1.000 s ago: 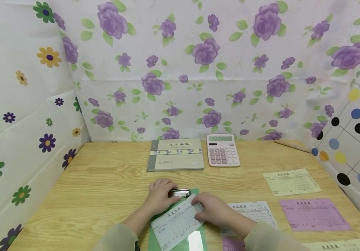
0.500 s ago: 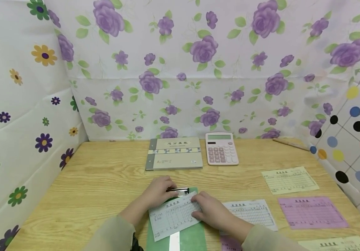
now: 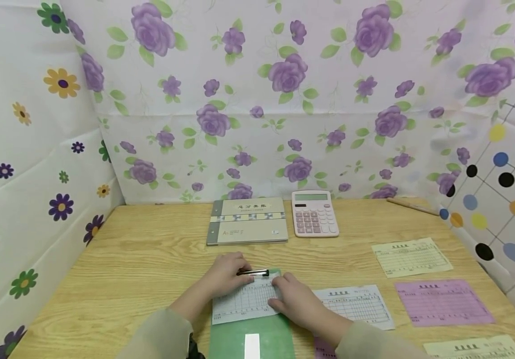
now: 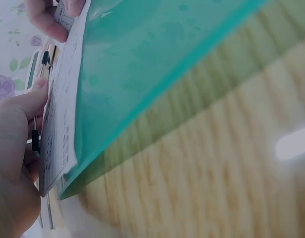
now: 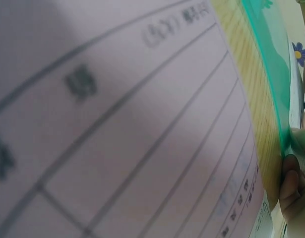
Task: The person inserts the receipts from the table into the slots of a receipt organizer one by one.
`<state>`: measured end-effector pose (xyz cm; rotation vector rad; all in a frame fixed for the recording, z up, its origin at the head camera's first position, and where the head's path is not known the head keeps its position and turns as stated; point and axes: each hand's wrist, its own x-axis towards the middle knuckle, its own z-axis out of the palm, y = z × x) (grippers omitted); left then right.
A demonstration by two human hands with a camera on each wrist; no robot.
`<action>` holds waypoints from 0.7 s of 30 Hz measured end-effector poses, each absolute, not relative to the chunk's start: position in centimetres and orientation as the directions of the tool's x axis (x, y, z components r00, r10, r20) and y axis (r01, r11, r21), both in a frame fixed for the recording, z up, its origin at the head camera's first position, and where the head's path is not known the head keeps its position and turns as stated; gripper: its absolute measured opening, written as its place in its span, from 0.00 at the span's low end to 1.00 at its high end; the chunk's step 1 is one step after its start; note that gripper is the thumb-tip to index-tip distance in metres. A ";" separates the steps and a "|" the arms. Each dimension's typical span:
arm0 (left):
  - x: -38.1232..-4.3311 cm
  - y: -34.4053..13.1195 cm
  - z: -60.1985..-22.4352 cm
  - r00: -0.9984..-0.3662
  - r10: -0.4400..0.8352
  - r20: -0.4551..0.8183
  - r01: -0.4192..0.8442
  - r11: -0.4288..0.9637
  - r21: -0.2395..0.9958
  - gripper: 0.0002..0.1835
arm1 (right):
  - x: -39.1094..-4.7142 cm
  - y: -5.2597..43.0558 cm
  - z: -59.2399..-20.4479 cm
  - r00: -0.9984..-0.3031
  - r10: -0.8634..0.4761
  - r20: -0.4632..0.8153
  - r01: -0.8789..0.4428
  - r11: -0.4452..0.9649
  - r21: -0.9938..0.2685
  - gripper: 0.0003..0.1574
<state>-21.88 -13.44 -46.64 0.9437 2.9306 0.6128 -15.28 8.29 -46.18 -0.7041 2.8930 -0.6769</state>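
A green clipboard (image 3: 230,344) lies in front of me, its metal clip (image 3: 257,272) at the far end. My left hand (image 3: 226,275) grips the clip, thumb on the near side and fingers behind it, as the left wrist view also shows. A white printed form (image 3: 244,301) lies over the upper part of the board, its top edge right at the clip and partly covered by the left hand. Between thumb and fingers, my right hand (image 3: 297,301) pinches the form's right edge. In the right wrist view only some fingertips (image 5: 291,183) show, beside the green board.
Right of the board lie another white form (image 3: 356,304), a pink form (image 3: 443,301), two yellow ones (image 3: 412,257) and a partly covered pink sheet (image 3: 324,348). A ledger book (image 3: 248,222) and pink calculator (image 3: 315,214) stand at the back, a thin stick (image 3: 412,205) at far right.
The white form has turned from a steep slant to nearly square with the clipboard and moved up to the clip. The right hand moved with it; the left hand stays at the clip.
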 end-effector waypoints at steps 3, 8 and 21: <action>-21.8 -13.4 -46.6 -0.825 0.553 0.119 0.555 0.750 0.360 0.11 | -15.3 8.1 -46.1 -0.894 -0.447 0.008 -0.405 0.802 -0.439 0.28; -21.6 -13.3 -46.6 -0.832 0.540 0.127 0.547 0.761 0.350 0.11 | -15.4 8.0 -46.2 -0.902 -0.432 0.015 -0.394 0.806 -0.442 0.28; -21.0 -13.2 -46.7 -0.837 0.524 0.156 0.545 0.778 0.313 0.13 | -15.4 7.8 -46.4 -0.912 -0.410 0.025 -0.376 0.810 -0.451 0.28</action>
